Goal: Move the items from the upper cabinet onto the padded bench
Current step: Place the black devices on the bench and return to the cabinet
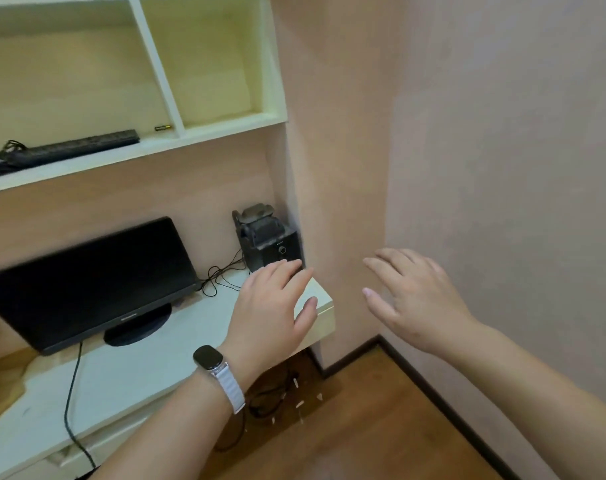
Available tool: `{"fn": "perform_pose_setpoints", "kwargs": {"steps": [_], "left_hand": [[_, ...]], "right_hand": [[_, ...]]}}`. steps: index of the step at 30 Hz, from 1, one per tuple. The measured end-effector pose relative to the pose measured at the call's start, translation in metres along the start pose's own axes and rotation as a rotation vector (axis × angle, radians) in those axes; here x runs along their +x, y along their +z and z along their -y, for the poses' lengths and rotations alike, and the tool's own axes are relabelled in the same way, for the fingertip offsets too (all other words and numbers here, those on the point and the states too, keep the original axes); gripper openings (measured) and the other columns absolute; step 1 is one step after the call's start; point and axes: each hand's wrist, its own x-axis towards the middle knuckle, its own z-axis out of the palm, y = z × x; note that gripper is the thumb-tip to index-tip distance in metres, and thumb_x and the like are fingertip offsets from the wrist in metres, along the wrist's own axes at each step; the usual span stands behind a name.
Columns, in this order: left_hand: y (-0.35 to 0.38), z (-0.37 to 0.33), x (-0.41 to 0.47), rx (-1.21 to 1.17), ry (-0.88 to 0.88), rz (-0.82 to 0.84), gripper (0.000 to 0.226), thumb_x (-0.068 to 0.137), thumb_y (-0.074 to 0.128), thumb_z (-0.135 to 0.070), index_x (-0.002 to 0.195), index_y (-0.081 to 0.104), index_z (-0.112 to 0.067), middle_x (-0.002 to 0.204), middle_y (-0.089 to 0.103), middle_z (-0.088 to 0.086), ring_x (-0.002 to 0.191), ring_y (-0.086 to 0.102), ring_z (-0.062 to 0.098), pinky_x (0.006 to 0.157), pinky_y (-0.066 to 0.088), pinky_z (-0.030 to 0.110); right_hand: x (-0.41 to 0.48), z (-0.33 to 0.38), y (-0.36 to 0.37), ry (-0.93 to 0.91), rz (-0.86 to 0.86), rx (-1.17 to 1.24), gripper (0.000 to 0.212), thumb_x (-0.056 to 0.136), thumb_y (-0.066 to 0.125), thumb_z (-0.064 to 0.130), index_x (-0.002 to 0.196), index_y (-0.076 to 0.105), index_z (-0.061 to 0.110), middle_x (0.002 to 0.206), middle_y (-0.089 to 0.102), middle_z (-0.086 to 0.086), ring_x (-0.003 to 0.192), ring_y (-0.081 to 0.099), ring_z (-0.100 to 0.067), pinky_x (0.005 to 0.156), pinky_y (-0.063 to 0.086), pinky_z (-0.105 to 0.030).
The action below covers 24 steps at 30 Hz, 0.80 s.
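Note:
The upper cabinet [225, 128] is a cream open shelf unit at the top left. Its left compartment holds a long black power strip [76, 147] with a coiled cable and a small battery [163, 127]. The right compartment looks bare. My left hand [272, 306], with a watch on a white strap, hovers open over the right end of the white desk [128, 372]. My right hand [412, 299] is open in the air before the pink wall, holding nothing. The padded bench is not in view.
A black monitor [87, 282] stands on the desk, with a black speaker [268, 242] in the back right corner and thin cables beside it. Cables and small white bits lie on the wooden floor [364, 420] under the desk. The pink wall [502, 168] fills the right side.

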Motion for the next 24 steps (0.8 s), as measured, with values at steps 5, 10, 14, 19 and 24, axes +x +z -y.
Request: {"fn": "perform_pose_setpoints", "kwargs": {"steps": [5,10,14,19,24], "left_hand": [[0.019,0.047,0.047,-0.015,0.026,-0.065,0.043,0.091,0.055,-0.039,0.129,0.061,-0.020,0.133,0.060,0.000,0.127,0.050,0.020,0.106,0.037,0.039],[0.037,0.099,0.110,-0.058,0.054,-0.169,0.041,0.088,0.058,-0.035,0.123,0.065,-0.016,0.126,0.063,0.003,0.120,0.055,0.025,0.101,0.041,0.040],[0.046,0.143,0.161,-0.062,0.093,-0.236,0.040,0.086,0.058,-0.034,0.119,0.066,-0.014,0.124,0.064,0.006,0.115,0.058,0.028,0.097,0.044,0.041],[0.045,0.184,0.209,-0.042,0.116,-0.260,0.041,0.087,0.057,-0.035,0.122,0.065,-0.016,0.126,0.063,0.005,0.119,0.055,0.026,0.100,0.042,0.041],[0.037,0.206,0.252,0.011,0.140,-0.298,0.041,0.087,0.058,-0.035,0.123,0.064,-0.016,0.128,0.062,0.006,0.120,0.055,0.027,0.101,0.041,0.042]], "right_hand": [[0.058,0.002,0.014,0.018,-0.019,-0.002,0.062,0.091,0.027,0.057,0.134,0.054,0.021,0.135,0.055,-0.001,0.128,0.047,-0.023,0.104,0.037,-0.043],[0.131,-0.003,0.027,0.010,-0.110,-0.069,0.054,0.090,0.038,0.052,0.125,0.061,0.018,0.125,0.061,-0.003,0.116,0.054,-0.026,0.092,0.043,-0.040],[0.194,0.001,0.031,0.007,-0.186,-0.102,0.052,0.089,0.041,0.051,0.122,0.062,0.017,0.121,0.063,-0.006,0.112,0.057,-0.029,0.089,0.045,-0.040],[0.253,0.003,0.038,0.001,-0.254,-0.113,0.051,0.089,0.042,0.049,0.122,0.062,0.015,0.120,0.063,-0.008,0.109,0.058,-0.031,0.086,0.047,-0.041],[0.302,-0.006,0.032,0.020,-0.333,-0.065,0.052,0.089,0.040,0.049,0.123,0.062,0.016,0.123,0.061,-0.006,0.112,0.056,-0.030,0.088,0.046,-0.042]]}}
